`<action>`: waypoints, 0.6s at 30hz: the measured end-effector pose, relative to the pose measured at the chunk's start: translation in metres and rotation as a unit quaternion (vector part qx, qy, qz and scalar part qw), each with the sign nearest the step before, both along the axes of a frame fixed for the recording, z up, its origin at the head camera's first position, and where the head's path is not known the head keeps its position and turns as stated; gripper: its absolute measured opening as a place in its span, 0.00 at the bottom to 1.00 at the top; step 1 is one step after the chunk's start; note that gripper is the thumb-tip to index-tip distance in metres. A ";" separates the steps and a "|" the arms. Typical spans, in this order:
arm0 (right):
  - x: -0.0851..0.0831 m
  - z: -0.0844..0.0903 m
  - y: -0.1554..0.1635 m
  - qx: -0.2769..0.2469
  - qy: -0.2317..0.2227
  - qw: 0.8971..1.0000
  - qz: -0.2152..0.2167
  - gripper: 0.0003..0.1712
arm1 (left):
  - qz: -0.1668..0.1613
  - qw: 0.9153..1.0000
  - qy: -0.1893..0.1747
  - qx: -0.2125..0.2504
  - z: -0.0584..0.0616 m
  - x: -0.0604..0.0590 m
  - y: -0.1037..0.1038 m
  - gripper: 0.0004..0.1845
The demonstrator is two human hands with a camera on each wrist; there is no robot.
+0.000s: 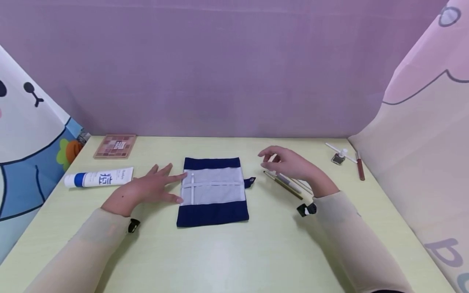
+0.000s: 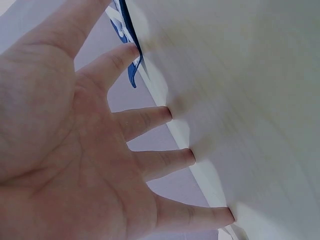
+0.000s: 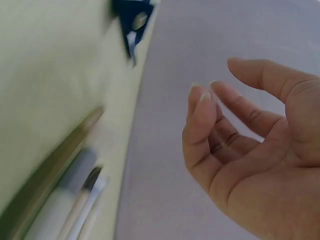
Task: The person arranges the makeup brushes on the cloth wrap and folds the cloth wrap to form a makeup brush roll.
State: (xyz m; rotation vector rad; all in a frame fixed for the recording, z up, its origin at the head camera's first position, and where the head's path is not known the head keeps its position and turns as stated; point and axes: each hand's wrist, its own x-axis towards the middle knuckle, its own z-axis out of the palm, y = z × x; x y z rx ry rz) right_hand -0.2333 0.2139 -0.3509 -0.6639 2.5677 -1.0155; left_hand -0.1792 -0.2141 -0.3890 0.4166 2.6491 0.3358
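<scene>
A navy fabric pen case point(image 1: 214, 213) with a pale lining lies unrolled on the table, its small strap point(image 1: 249, 182) sticking out to the right. One slim white pen point(image 1: 192, 189) sits upright under the band near its left side. With fingers spread, my left hand point(image 1: 148, 188) touches the case's left edge and the table. My right hand point(image 1: 296, 165) hovers with loosely bent fingers and nothing between them. Below it lie a gold-green pen point(image 1: 287, 188), a grey-and-white pen point(image 3: 75, 172) and a dark-tipped brush point(image 3: 91, 179), partly hidden by the hand in the head view.
At the left are a white-and-blue tube point(image 1: 106, 178) and a flat pink palette point(image 1: 115, 146). A small ink bottle point(image 1: 338, 157), a white stick point(image 1: 333, 147) and a red-brown handled tool point(image 1: 360, 167) lie at the far right. A purple cloth point(image 1: 227, 73) hangs behind the table.
</scene>
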 end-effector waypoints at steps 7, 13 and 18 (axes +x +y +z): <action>0.007 -0.022 0.021 0.044 0.001 0.999 0.004 0.23 | -0.004 1.000 0.000 0.001 0.002 0.001 0.001 0.52; 0.010 -0.034 0.028 0.080 0.004 0.997 -0.018 0.18 | -0.001 1.000 -0.004 0.004 -0.001 -0.001 0.000 0.53; 0.010 -0.038 0.027 0.099 0.011 0.995 -0.027 0.17 | 0.002 1.000 -0.007 0.005 0.001 -0.001 0.000 0.53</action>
